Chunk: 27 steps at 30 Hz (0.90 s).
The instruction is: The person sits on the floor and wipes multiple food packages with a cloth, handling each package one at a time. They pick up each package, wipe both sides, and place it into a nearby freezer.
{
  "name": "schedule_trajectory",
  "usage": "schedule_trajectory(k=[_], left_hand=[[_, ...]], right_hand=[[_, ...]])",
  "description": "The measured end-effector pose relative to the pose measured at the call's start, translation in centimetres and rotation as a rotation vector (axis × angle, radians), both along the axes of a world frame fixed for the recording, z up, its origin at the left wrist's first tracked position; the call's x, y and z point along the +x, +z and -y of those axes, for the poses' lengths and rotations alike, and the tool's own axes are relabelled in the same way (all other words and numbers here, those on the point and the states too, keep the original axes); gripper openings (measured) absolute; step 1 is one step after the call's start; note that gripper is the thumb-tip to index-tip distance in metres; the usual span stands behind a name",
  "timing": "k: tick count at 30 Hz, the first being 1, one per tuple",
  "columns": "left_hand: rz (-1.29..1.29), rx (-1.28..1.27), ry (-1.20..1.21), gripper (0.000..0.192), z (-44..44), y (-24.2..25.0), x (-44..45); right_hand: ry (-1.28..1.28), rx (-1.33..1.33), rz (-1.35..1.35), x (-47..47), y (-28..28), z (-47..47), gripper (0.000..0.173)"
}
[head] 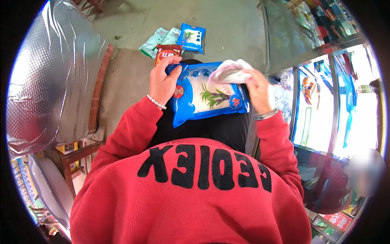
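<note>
A blue and white plastic bag of sugar [207,94], printed with sugar cane, lies across my black-trousered lap. My left hand [166,80] grips its upper left corner between thumb and fingers. In my right hand [259,88] is a crumpled white and pink cloth [231,71], held against the bag's upper right part; the hand is slightly blurred. Beyond the bag, a red-brown packet [167,52] shows partly behind my left fingers. Farther off on the floor lie a smaller-looking blue and white bag [191,38] and green and white bags [158,41].
On the left stands a surface under shiny clear plastic [54,76], with a wooden frame [82,152] and a pale basin [50,186] near it. Glass-fronted cabinets [310,55] line the right side. The concrete floor [128,82] stretches ahead.
</note>
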<state>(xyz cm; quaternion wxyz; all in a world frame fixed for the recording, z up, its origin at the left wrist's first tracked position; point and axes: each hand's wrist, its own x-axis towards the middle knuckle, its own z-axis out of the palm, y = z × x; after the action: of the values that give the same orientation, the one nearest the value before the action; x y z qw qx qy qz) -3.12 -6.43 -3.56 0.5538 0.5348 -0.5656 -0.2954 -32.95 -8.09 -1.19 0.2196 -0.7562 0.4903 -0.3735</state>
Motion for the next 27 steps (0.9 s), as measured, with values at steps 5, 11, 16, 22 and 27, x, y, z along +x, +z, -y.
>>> schedule_trajectory(k=[5, 11, 16, 22, 27], left_hand=[[-0.148, 0.105, -0.113, 0.023, 3.1, -1.0, 0.9], [-0.024, -0.02, -0.185, 0.02, 5.1, -2.1, 1.1], [0.158, -0.008, -0.032, 0.018, 3.0, 0.3, 0.8], [0.439, -0.249, -0.313, 0.081, -2.3, 8.1, -2.4], [0.394, -0.571, -0.429, 0.08, -2.9, 11.0, -5.9]], right_hand=[[0.201, -0.226, -0.038, 5.2, 6.1, -2.6, 0.023], [0.502, -0.375, -0.331, 6.9, 3.4, -4.5, 0.035], [0.227, -0.047, -0.022, -2.5, 1.3, -5.3, 0.029], [-0.073, 0.163, 0.559, -1.9, 5.8, -5.5, 0.036], [0.652, 0.315, 0.91, 8.1, 7.4, -6.2, 0.082]])
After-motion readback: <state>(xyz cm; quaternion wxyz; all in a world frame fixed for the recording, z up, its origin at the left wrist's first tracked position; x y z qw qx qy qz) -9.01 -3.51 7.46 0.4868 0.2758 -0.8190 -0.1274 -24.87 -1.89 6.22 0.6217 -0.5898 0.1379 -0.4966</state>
